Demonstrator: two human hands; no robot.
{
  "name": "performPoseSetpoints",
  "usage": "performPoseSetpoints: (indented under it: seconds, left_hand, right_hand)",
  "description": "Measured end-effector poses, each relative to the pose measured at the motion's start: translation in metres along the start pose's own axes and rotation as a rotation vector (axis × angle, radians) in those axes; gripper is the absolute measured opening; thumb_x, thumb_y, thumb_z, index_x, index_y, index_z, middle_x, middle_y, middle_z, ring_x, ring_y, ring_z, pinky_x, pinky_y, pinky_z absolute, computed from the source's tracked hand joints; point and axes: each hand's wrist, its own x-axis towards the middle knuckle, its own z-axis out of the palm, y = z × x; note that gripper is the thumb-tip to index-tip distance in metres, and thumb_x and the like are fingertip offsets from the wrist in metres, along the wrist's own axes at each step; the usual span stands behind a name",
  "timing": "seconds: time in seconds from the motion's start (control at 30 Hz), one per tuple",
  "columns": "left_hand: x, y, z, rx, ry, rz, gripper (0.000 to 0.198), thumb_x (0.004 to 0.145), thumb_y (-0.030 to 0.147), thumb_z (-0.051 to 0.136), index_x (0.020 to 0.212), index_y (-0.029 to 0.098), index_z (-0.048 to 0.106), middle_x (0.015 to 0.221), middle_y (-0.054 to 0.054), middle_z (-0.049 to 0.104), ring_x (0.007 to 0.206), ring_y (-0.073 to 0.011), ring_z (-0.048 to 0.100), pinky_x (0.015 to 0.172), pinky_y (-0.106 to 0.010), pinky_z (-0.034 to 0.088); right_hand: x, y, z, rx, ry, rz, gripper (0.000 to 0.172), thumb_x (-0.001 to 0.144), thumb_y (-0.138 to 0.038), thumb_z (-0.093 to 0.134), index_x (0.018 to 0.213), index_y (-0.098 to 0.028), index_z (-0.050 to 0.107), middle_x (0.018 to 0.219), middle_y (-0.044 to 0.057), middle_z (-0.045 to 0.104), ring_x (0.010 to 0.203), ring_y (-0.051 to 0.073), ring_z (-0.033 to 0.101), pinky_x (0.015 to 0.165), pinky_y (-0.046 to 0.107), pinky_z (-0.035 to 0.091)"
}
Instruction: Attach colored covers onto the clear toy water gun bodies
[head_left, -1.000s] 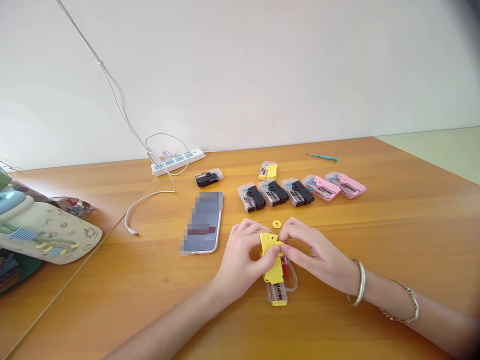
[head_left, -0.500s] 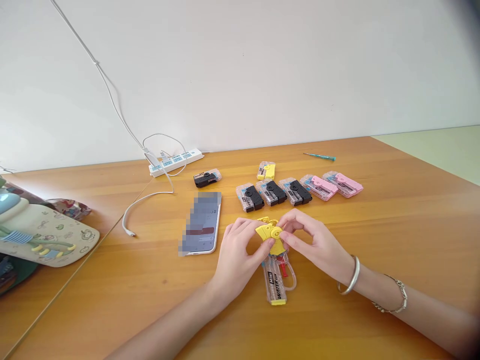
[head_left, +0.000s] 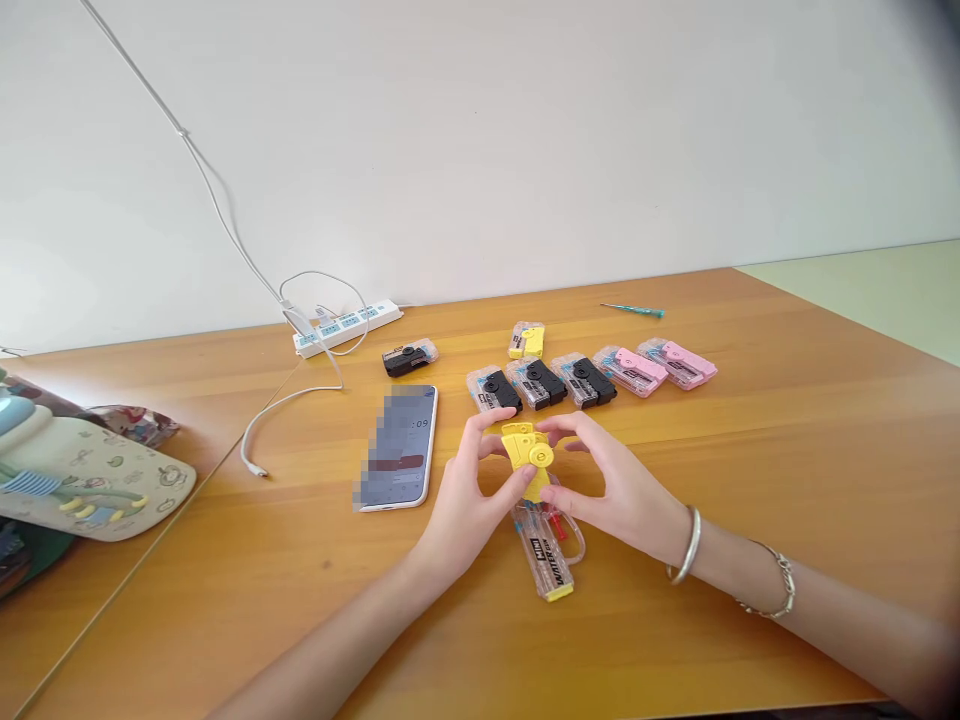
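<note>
Your left hand [head_left: 469,490] grips the yellow plastic toy-gun part [head_left: 521,447] with closed fingers. Your right hand [head_left: 611,490] stays half-curled beside it, contact unclear, above the clear plastic water gun [head_left: 544,550].

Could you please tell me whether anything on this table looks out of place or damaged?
The clear toy water gun stands out: its yellow part, held up by the left hand beside the right hand, seems separated from the body, unlike the assembled-looking black-and-clear one in the row.

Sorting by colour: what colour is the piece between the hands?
Yellow piece, clearest in the head view.
</note>
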Motion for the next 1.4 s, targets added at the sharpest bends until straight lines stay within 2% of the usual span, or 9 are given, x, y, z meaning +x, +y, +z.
performPoseSetpoints:
  seconds: [0.2,0.33,0.47,0.57,0.7,0.8,0.97,1.17,1.4]
  left_hand:
    - [0.000,0.003,0.000,-0.015,-0.151,-0.023,0.037,0.084,0.030,0.054,0.118,0.027,0.037,0.101,-0.003,0.063,0.103,-0.0201,0.057,0.091,-0.037,0.044]
    - [0.001,0.000,-0.003,0.235,-0.193,0.070,0.029,0.084,0.036,0.054,0.110,0.025,0.048,0.116,-0.005,0.059,0.112,-0.0242,0.051,0.098,-0.044,0.036]
    - [0.000,-0.005,-0.003,0.523,-0.233,0.141,0.044,0.075,0.051,0.060,0.109,0.025,0.052,0.126,-0.007,0.053,0.122,-0.0287,0.041,0.106,-0.052,0.020]
    - [-0.001,-0.007,-0.002,0.602,-0.250,0.148,0.041,0.073,0.055,0.059,0.101,0.024,0.055,0.131,-0.006,0.050,0.125,-0.0289,0.035,0.107,-0.053,0.015]
    - [0.000,-0.005,-0.001,0.564,-0.265,0.153,0.029,0.077,0.047,0.060,0.095,0.024,0.057,0.123,-0.004,0.055,0.117,-0.0256,0.042,0.102,-0.046,0.027]
    - [0.000,-0.005,-0.001,0.510,-0.255,0.146,0.032,0.078,0.045,0.059,0.103,0.026,0.056,0.116,-0.004,0.058,0.112,-0.0248,0.045,0.097,-0.042,0.033]
    - [0.001,-0.004,-0.003,0.334,-0.152,0.110,0.033,0.083,0.045,0.054,0.109,0.026,0.051,0.108,-0.002,0.062,0.106,-0.0231,0.050,0.093,-0.039,0.033]
    - [0.001,0.001,-0.002,0.207,-0.151,0.078,0.014,0.085,0.036,0.051,0.087,0.023,0.053,0.092,0.000,0.063,0.090,-0.0189,0.057,0.090,-0.036,0.035]
    - [0.000,0.004,-0.003,0.236,-0.165,0.018,0.014,0.083,0.036,0.054,0.089,0.024,0.052,0.095,-0.002,0.062,0.095,-0.0210,0.052,0.088,-0.037,0.037]
  right_hand:
    - [-0.002,0.002,0.008,0.110,0.032,0.040,0.026,0.077,-0.026,0.059,0.100,-0.023,0.047,0.102,0.004,0.058,0.098,0.019,0.056,0.090,0.040,0.046]
    - [0.003,0.002,0.001,0.164,0.124,0.022,0.024,0.075,-0.021,0.058,0.095,-0.024,0.045,0.097,0.003,0.058,0.097,0.019,0.058,0.088,0.038,0.048]
    - [0.007,0.005,-0.009,0.187,0.163,0.010,0.023,0.076,-0.018,0.055,0.090,-0.024,0.038,0.092,0.003,0.060,0.091,0.019,0.062,0.077,0.034,0.051]
    - [0.008,0.012,-0.014,-0.005,0.229,-0.073,0.028,0.070,-0.015,0.056,0.085,-0.025,0.035,0.089,0.003,0.061,0.084,0.020,0.063,0.072,0.033,0.051]
    - [0.006,0.018,-0.017,-0.348,0.259,-0.307,0.026,0.070,-0.015,0.056,0.084,-0.025,0.037,0.087,0.003,0.063,0.079,0.020,0.063,0.065,0.030,0.048]
    - [0.004,0.017,-0.017,-0.425,0.233,-0.421,0.023,0.075,-0.016,0.056,0.084,-0.025,0.036,0.085,0.002,0.063,0.075,0.018,0.062,0.063,0.028,0.046]
    - [0.003,0.012,-0.012,-0.488,0.182,-0.436,0.017,0.079,-0.017,0.052,0.083,-0.024,0.038,0.084,0.003,0.063,0.071,0.016,0.060,0.059,0.027,0.045]
    - [0.003,0.004,-0.005,-0.640,0.059,-0.610,0.012,0.085,-0.013,0.040,0.080,-0.023,0.045,0.082,0.004,0.065,0.069,0.017,0.057,0.057,0.028,0.043]
    - [0.005,0.004,-0.009,-0.674,0.139,-0.590,0.016,0.087,-0.020,0.044,0.072,-0.024,0.042,0.079,0.005,0.063,0.067,0.017,0.056,0.058,0.029,0.045]
